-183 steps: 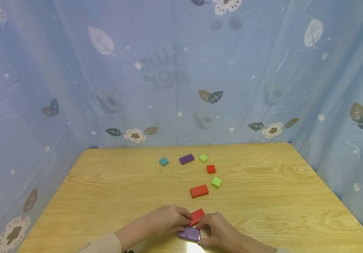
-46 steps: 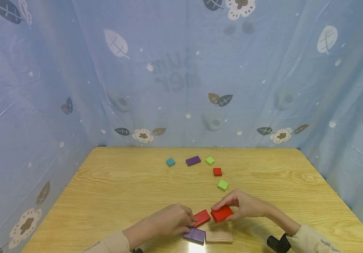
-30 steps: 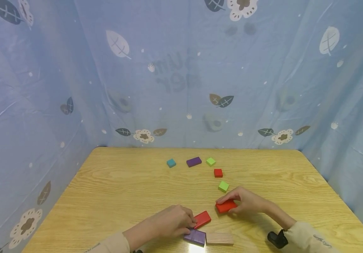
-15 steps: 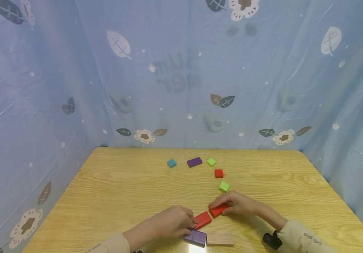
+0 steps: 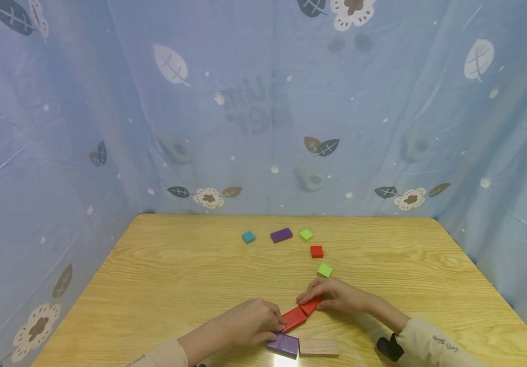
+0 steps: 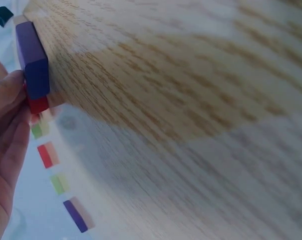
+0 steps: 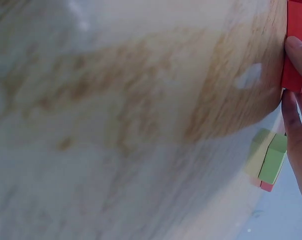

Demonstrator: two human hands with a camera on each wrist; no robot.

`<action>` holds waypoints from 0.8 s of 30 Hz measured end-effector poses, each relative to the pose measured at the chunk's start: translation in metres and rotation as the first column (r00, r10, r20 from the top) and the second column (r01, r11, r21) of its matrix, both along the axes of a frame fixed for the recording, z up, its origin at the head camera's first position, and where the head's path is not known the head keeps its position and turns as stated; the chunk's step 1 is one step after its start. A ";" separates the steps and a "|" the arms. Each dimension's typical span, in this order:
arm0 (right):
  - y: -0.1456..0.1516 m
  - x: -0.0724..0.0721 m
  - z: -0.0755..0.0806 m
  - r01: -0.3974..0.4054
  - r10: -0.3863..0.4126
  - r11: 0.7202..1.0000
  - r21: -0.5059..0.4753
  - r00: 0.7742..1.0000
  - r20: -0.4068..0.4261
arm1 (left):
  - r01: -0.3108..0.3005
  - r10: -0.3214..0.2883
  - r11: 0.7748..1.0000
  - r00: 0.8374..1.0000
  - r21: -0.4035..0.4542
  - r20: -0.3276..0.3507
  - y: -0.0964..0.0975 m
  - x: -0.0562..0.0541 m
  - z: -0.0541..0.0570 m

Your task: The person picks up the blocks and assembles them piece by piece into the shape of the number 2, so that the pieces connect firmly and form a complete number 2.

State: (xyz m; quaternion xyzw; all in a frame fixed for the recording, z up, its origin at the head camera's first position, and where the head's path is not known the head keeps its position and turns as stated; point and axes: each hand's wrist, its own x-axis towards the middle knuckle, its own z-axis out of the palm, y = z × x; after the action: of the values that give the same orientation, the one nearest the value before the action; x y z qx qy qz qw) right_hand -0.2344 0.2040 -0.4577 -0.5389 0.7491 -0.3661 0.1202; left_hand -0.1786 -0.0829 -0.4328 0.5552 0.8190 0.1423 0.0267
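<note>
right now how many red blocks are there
3: red rectangular block touching the left hand, second red rectangular block, partly hidden, in the right hand, small red square block farther back.

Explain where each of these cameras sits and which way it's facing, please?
Head: worn on the head, facing forward and down over the wooden table to the blue curtain; shows the left hand, right hand and both sleeves.
Left wrist: worn there, looking low across the table; part of the left hand shows at the left edge.
Right wrist: worn there, also looking low across it; part of the right hand shows at the right edge.
Shared: head and left wrist both see the near purple block.
</note>
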 end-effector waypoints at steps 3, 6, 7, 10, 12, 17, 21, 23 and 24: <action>-0.001 -0.001 0.001 -0.005 0.005 1.000 0.001 1.000 0.007 | 0.004 -0.004 1.000 1.000 0.003 -0.001 0.000 0.000 0.000; -0.002 -0.003 0.001 -0.014 0.014 1.000 0.000 1.000 0.004 | 0.011 -0.011 1.000 1.000 0.006 -0.001 0.000 -0.001 -0.001; -0.002 -0.003 0.002 -0.018 0.018 1.000 0.000 1.000 0.002 | 0.013 -0.013 1.000 1.000 0.007 -0.002 0.000 -0.001 -0.001; -0.003 -0.005 0.003 -0.025 0.025 1.000 0.002 1.000 0.001 | 0.013 -0.013 1.000 1.000 0.008 0.002 0.001 -0.001 -0.001; -0.004 -0.005 0.003 -0.031 0.031 1.000 0.003 0.999 0.009 | 0.012 -0.012 1.000 1.000 0.007 0.002 0.001 -0.001 -0.002; -0.007 -0.007 0.005 -0.050 0.050 0.999 0.008 0.999 0.022 | 0.009 -0.009 1.000 1.000 0.001 0.003 0.001 -0.001 -0.003; -0.008 -0.009 0.006 -0.053 0.053 0.999 0.008 0.999 0.013 | 0.000 0.000 1.000 1.000 0.000 0.018 0.001 -0.001 -0.002; -0.009 -0.009 0.006 -0.049 0.049 0.999 0.010 0.999 0.005 | -0.003 0.003 1.000 1.000 -0.001 0.021 0.001 -0.002 -0.002; -0.009 -0.009 0.005 -0.045 0.045 0.999 0.013 0.999 -0.002 | -0.003 0.003 1.000 1.000 -0.001 0.019 0.001 -0.002 -0.002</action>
State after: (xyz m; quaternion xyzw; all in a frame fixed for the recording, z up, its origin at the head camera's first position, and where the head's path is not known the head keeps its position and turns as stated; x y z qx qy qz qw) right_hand -0.2435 0.1953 -0.4523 -0.5553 0.7392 -0.3579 0.1309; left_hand -0.1803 -0.0817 -0.4349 0.5524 0.8198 0.1472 0.0348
